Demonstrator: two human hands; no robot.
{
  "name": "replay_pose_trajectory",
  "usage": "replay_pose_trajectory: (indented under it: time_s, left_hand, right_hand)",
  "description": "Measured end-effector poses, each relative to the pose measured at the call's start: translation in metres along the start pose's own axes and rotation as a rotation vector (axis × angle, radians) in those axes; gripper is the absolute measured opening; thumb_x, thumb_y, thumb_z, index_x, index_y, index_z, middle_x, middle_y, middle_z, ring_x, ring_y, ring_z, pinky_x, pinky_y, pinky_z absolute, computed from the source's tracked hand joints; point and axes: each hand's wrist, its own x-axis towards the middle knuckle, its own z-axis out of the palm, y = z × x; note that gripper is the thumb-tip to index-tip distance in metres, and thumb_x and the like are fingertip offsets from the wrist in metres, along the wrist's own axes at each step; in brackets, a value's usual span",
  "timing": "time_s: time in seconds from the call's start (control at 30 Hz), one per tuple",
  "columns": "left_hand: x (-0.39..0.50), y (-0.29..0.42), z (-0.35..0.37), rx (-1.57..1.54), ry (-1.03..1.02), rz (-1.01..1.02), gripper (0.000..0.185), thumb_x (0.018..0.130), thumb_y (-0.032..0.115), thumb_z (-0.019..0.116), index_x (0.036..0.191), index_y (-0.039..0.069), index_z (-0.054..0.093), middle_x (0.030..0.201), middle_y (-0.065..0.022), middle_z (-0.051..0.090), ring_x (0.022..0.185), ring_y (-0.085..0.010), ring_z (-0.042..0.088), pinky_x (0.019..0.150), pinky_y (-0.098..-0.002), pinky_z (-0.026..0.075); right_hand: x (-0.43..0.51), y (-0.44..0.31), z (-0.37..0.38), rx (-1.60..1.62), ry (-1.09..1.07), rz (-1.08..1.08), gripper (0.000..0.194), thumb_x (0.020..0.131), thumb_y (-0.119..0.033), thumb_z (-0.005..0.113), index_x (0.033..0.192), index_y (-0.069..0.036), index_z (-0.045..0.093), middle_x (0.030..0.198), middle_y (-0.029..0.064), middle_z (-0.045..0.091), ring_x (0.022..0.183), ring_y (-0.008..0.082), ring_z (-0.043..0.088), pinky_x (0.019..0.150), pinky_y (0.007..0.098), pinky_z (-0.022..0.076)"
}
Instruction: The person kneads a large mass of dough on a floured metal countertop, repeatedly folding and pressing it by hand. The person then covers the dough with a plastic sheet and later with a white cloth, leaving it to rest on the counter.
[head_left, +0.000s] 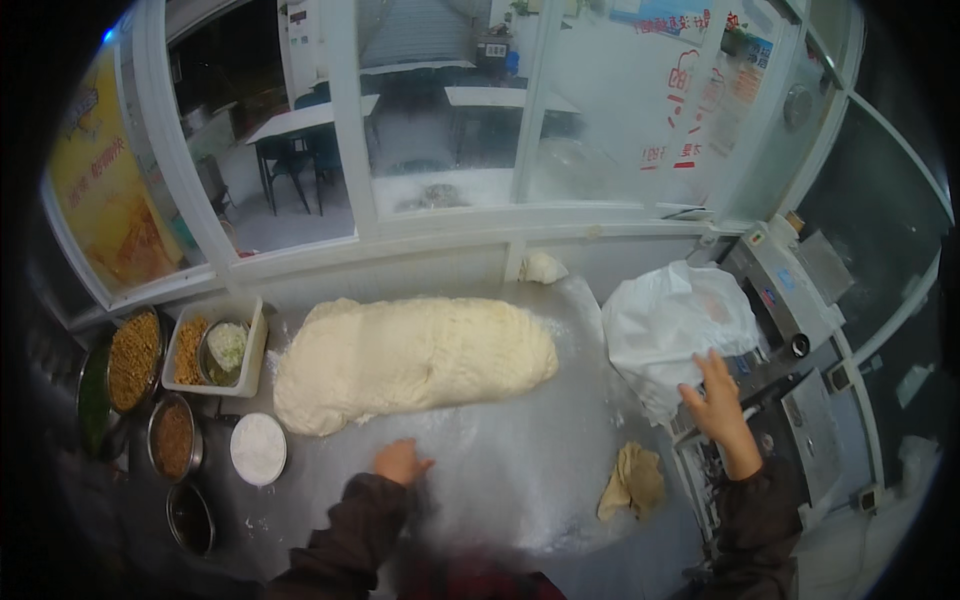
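A long, thick slab of pale dough (416, 364) lies across the steel worktop (517, 465) before me. Just short of its near edge, my left hand (403, 460) is at the worktop, thumb held apart and nothing visible in it. Its fingers are foreshortened. Over at the right, my right hand (718, 401) is spread and empty at the near edge of a white plastic bag (675, 326); whether it touches the bag I cannot tell. What the bag covers or contains is hidden. A crumpled tan cloth (634, 481) lies on the worktop left of my right forearm.
On the left stand a bowl of chopped brown topping (135, 360), a white bin (253, 360), a bowl of brown paste (172, 439), a dark-filled bowl (190, 519) and a container of white powder (258, 448). A metal appliance (787, 289) borders the right. Glass windows (442, 112) rise behind.
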Motion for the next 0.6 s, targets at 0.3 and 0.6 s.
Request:
replay_pose_trajectory:
  time_s: [0.3,0.6]
  left_hand:
    - [0.099,0.078,0.092,0.164,0.093,-0.297,0.103,0.061,0.042,0.085,0.143,0.005,0.034,0.145,-0.0258,0.033,0.131,-0.0505,0.034,0.091,-0.0545,0.046]
    - [0.106,0.078,0.095,0.127,0.194,-0.290,0.097,0.060,0.037,0.083,0.139,0.001,0.039,0.141,-0.0276,0.037,0.129,-0.0523,0.036,0.090,-0.0551,0.048]
  right_hand:
    - [0.235,0.005,0.200,0.019,-0.290,-0.173,0.057,0.082,-0.034,0.068,0.130,-0.009,0.052,0.137,0.0196,0.049,0.129,0.0353,0.043,0.106,0.0556,0.0275]
    - [0.428,-0.031,0.411,-0.260,0.002,-0.222,0.037,0.072,-0.022,0.071,0.105,-0.008,0.062,0.109,0.0124,0.063,0.109,0.0309,0.055,0.099,0.0556,0.0337]
